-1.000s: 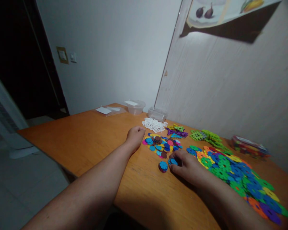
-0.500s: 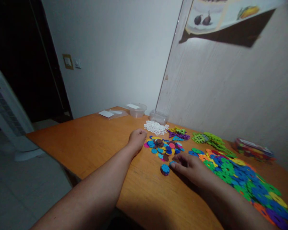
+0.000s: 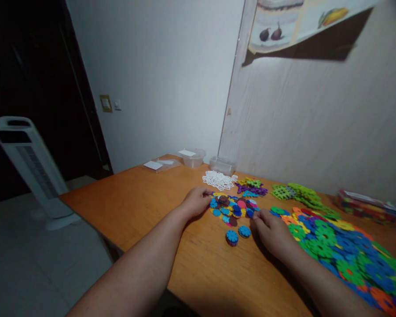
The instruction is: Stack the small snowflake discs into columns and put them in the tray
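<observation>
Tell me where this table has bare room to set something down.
Bare: the table left of the left hand, up to the clear tubs; also the strip between the forearms. Crowded: colourful disc piles from the hands rightward.

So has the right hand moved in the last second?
Yes. The right hand has left the blue disc beside the small stack and now sits at the edge of the mixed pile behind it.

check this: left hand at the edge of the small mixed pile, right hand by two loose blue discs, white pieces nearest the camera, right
Not quite: in the head view the white pieces lie beyond the small mixed pile, toward the wall. The left hand at its edge and the right hand by the two loose blue discs are correct.
</observation>
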Demonstrator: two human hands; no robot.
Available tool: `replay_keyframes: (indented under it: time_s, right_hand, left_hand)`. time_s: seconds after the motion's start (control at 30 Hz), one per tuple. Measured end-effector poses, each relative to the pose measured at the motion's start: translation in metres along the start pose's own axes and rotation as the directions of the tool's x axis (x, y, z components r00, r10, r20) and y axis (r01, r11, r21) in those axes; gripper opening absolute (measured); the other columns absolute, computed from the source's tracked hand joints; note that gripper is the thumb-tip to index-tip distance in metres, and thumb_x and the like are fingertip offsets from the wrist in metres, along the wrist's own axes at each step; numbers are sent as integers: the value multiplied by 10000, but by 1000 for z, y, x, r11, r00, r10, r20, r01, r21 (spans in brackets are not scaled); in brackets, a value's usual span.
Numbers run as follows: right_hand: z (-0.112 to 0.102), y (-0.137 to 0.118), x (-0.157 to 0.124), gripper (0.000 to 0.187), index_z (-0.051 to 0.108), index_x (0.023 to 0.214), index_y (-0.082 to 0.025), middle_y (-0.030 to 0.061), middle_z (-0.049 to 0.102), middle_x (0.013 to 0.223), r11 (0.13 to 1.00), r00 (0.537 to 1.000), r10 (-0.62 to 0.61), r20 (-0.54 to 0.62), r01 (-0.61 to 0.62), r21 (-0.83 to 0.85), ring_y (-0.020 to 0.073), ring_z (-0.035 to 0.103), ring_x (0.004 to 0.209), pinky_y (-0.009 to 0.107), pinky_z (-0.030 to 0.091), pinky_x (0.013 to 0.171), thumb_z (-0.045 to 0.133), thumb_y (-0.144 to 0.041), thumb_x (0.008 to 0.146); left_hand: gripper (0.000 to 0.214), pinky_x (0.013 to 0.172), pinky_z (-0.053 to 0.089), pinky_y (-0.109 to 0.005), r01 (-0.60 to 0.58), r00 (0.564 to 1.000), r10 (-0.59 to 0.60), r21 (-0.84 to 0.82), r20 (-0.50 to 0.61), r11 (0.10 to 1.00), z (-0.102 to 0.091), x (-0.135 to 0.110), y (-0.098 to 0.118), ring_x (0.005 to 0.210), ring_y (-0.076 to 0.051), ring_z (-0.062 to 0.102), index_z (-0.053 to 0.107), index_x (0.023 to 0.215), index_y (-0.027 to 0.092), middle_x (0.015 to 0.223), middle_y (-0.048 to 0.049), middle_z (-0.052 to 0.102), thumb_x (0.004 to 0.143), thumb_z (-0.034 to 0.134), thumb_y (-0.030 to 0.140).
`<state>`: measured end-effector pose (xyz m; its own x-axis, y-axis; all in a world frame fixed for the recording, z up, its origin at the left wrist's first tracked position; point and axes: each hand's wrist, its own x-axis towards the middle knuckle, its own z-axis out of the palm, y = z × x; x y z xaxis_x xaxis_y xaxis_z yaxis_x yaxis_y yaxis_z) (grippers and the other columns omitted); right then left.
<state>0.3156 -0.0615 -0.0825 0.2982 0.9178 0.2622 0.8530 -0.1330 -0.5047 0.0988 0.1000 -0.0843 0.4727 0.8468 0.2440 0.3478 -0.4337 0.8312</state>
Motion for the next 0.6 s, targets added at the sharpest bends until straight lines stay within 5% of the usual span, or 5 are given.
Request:
replay_keyframes:
  time_s: [0.17, 0.33, 0.6]
  right_hand:
    - [-4, 5, 3, 253, 508, 766, -225, 54, 645, 710, 993, 996, 29, -82, -38, -109, 216, 591, 671, 296, 340, 590, 375, -370, 925]
    - [0, -2, 0, 234, 523, 801, -228, 44, 653, 730, 1000, 996, -6, -87, 5, -13, 213, 601, 698, 290, 354, 609, 382, -367, 925]
    - [5, -1, 5, 211, 541, 850, -220, 60, 674, 782, 998, 996, 8, -93, -15, -69, 216, 609, 734, 285, 341, 612, 371, -316, 931]
  left_hand:
    - [226, 606, 415, -235, -62, 997, 55, 125, 60, 990, -5, -3, 4, 697, -153, 574, 752, 861, 141, 767, -31, 695, 736, 625, 279]
    - [207, 577, 366, -238, -128, 988, 99, 265, 120, 956, -8, -5, 6, 675, -146, 543, 744, 827, 142, 744, -23, 659, 736, 610, 271]
    - [209, 621, 379, -238, -108, 994, 93, 324, 60, 940, -7, -7, 5, 727, -143, 545, 718, 887, 159, 821, -22, 661, 711, 632, 231]
